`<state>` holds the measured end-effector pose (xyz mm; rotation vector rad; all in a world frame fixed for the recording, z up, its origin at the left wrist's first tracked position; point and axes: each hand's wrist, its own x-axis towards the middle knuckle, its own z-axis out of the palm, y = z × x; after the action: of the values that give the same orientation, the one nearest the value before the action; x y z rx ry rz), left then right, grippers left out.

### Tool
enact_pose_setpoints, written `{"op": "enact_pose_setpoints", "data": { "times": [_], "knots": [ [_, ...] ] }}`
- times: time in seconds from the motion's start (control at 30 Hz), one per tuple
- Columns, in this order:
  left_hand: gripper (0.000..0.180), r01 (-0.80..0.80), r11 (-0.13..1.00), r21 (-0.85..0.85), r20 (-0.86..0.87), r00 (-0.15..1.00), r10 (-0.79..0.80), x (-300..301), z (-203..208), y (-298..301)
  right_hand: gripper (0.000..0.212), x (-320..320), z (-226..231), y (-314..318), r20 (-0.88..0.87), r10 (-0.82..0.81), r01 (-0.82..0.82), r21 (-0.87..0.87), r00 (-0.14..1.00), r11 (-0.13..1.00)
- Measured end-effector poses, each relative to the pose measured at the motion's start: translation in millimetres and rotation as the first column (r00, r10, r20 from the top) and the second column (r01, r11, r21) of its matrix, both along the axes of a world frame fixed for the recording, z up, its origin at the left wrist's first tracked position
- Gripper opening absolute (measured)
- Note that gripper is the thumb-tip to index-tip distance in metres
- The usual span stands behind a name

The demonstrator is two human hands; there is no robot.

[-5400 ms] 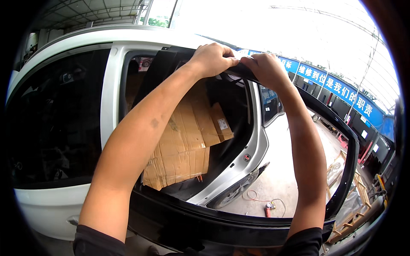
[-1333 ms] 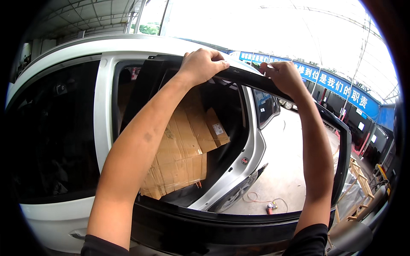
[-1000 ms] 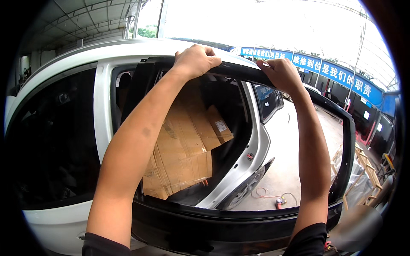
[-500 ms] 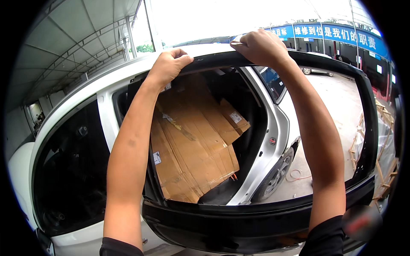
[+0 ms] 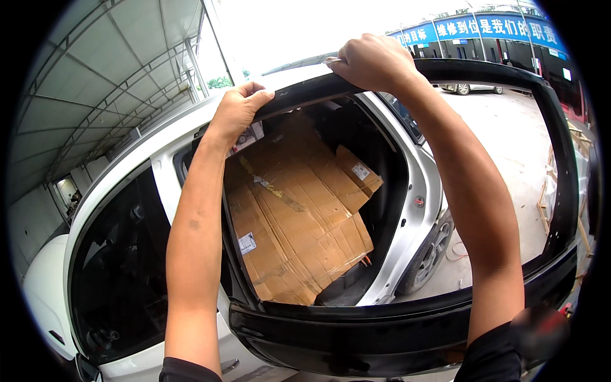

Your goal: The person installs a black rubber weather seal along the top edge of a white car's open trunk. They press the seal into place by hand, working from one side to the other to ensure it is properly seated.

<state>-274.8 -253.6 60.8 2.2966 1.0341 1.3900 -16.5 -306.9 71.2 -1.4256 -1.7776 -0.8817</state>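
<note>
A black vehicle door frame [image 5: 305, 91] with no glass in its opening stands in front of me, next to a white car. My left hand [image 5: 237, 116] is closed on the frame's upper edge, thumb along the top. Farther right along the same edge is my right hand [image 5: 377, 62], fingers curled into a fist. A small thin pale piece [image 5: 331, 60] pokes out of its fingertips, just above the frame; its kind cannot be made out. Below my hands the door's glossy black lower panel [image 5: 356, 334] runs across.
Through the opening I see flattened brown cardboard [image 5: 299, 219] covering the car's rear seat. The white car's rear wheel [image 5: 429, 258] and a thin hose lie beyond. At right stands a wooden crate frame [image 5: 546, 191]. A blue banner [image 5: 484, 27] hangs behind.
My view has tilted and shifted a little. My right hand has slid slightly left along the frame's top edge, while my left hand keeps its place on it.
</note>
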Motion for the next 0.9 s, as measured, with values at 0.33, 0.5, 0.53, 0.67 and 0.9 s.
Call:
{"op": "enact_pose_setpoints", "data": {
  "times": [0.33, 0.5, 0.53, 0.67, 0.9],
  "knots": [
    [0.015, 0.05, 0.999, 0.004, 0.022, 0.999, -0.05, -5.9, -2.0, 2.5, 0.043, 6.7, -5.1, 6.3, 0.06, 0.027, -0.034, 0.134, 0.998, 0.99],
    [0.015, 0.055, 0.998, 0.01, 0.018, 0.998, -0.055, -5.1, -0.9, 4.2, 0.043, 4.4, -6.2, 8.1, 0.048, 0.028, -0.035, 0.159, 0.998, 0.987],
    [0.015, 0.05, 0.999, 0.007, 0.018, 0.999, -0.05, -5.0, 0.0, 5.0, 0.043, 4.4, -5.8, 7.9, 0.041, 0.025, -0.031, 0.151, 0.999, 0.988],
    [0.014, 0.056, 0.998, -0.012, -0.017, 0.998, -0.056, -5.2, 5.2, 7.6, 0.043, 4.1, -5.4, 3.5, 0.032, 0.016, -0.02, 0.127, 0.999, 0.992],
    [0.012, 0.072, 0.997, 0.025, 0.063, 0.995, -0.074, -3.6, -0.8, 4.9, 0.042, 3.5, -7.1, 5.5, 0.05, 0.009, -0.017, 0.157, 0.999, 0.987]
  ]
}}
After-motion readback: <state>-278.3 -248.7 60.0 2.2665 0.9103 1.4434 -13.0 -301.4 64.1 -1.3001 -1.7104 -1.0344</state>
